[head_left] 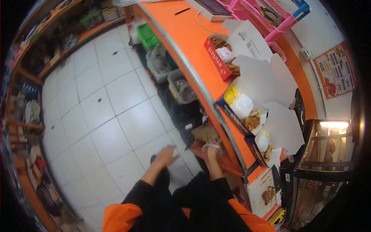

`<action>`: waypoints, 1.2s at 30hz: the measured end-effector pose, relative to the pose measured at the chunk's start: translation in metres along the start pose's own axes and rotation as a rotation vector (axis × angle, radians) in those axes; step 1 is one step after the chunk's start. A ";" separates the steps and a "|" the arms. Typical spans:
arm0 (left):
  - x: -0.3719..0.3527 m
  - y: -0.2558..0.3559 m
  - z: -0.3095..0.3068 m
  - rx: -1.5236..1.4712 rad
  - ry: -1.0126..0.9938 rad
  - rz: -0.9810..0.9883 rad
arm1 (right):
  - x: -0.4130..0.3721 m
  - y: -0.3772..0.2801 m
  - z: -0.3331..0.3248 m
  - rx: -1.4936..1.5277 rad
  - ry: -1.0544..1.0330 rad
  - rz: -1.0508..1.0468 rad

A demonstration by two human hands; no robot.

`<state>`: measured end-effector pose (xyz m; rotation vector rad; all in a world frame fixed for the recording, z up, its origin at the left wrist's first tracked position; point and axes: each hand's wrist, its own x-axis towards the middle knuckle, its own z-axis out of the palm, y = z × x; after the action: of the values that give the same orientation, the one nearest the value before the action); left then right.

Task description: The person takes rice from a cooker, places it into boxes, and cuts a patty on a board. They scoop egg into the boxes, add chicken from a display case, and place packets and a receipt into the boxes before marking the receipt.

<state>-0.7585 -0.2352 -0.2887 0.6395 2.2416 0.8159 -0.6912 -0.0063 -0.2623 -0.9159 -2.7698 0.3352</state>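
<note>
My right hand [213,153] is low beside the counter's front edge, its fingers closed on a thin clear plastic bag [214,144]. A brown paper or cardboard item [205,133] lies just beyond it on the lower shelf. Over the floor to the left, my left hand [167,156] holds nothing, thumb and fingers apart. On the counter above stand open food boxes: a red box [217,62] of fried pieces with a white wrapped bundle, a dark blue box [236,116] with a white bundle and fried food, and another dark box [255,149] nearer me.
The orange counter [174,33] has a metal edge along its front. Beneath it sit a green basket [148,36] and clear plastic tubs [181,87]. A cutting board [259,197] with meat scraps is at its near end, beside a lit glass display case [326,149]. Shelves line the left.
</note>
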 end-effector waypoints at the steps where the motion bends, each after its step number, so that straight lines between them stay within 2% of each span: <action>1: 0.030 0.003 0.012 -0.065 -0.029 0.066 | 0.008 0.009 0.010 -0.029 -0.012 0.041; 6: 0.134 0.044 0.087 -0.740 -0.378 -0.145 | -0.007 0.053 0.019 -0.026 -0.003 0.107; 7: 0.145 0.049 0.106 -0.931 -0.381 -0.202 | -0.013 0.059 0.018 -0.015 0.004 0.121; 10: 0.185 0.040 0.181 -1.237 -0.428 -0.570 | -0.027 0.068 0.020 -0.001 0.016 0.146; 11: 0.197 0.046 0.184 -1.272 -0.528 -0.521 | -0.031 0.069 0.020 0.009 0.020 0.151; 13: 0.212 0.059 0.207 -1.471 -0.498 -0.537 | -0.037 0.070 0.023 0.021 0.014 0.161; 14: 0.219 0.054 0.222 -1.564 -0.478 -0.551 | -0.037 0.069 0.023 0.027 0.016 0.162; 16: 0.237 0.022 0.256 -1.574 -0.598 -0.576 | -0.038 0.068 0.024 0.041 0.018 0.166; 18: 0.239 0.010 0.263 -1.562 -0.668 -0.524 | -0.037 0.067 0.026 0.057 0.020 0.161; 22: 0.212 0.052 0.215 -1.506 -0.720 -0.259 | -0.038 0.063 0.029 0.085 0.024 0.138; 24: 0.189 0.079 0.180 -1.494 -0.739 -0.294 | -0.040 0.058 0.031 0.100 0.037 0.121; 26: 0.166 0.088 0.150 -1.491 -0.737 -0.507 | -0.047 0.048 0.030 0.130 0.053 0.090; 28: 0.150 0.029 0.181 -1.532 -0.477 -0.310 | -0.058 0.032 0.024 0.170 0.091 0.026; 30: 0.085 0.055 0.104 -1.099 -0.004 0.059 | -0.076 0.008 0.008 0.190 0.188 -0.085; 31: 0.051 0.075 0.059 -0.839 0.256 0.136 | -0.084 -0.004 -0.004 0.166 0.240 -0.140; 33: 0.015 0.056 0.027 -0.502 0.305 0.593 | -0.101 -0.024 -0.033 0.174 0.302 -0.194; 34: -0.001 0.066 0.001 -0.294 0.313 0.729 | -0.109 -0.030 -0.044 0.209 0.314 -0.202; 35: -0.016 0.079 -0.020 -0.083 0.332 0.856 | -0.123 -0.041 -0.035 0.617 0.309 -0.084; 36: -0.024 0.091 -0.028 -0.082 0.363 0.909 | -0.125 -0.050 -0.055 0.702 0.269 -0.067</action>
<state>-0.7435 -0.1981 -0.1984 1.6251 2.1605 1.5417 -0.6060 -0.1133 -0.2108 -0.6215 -2.1725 1.0026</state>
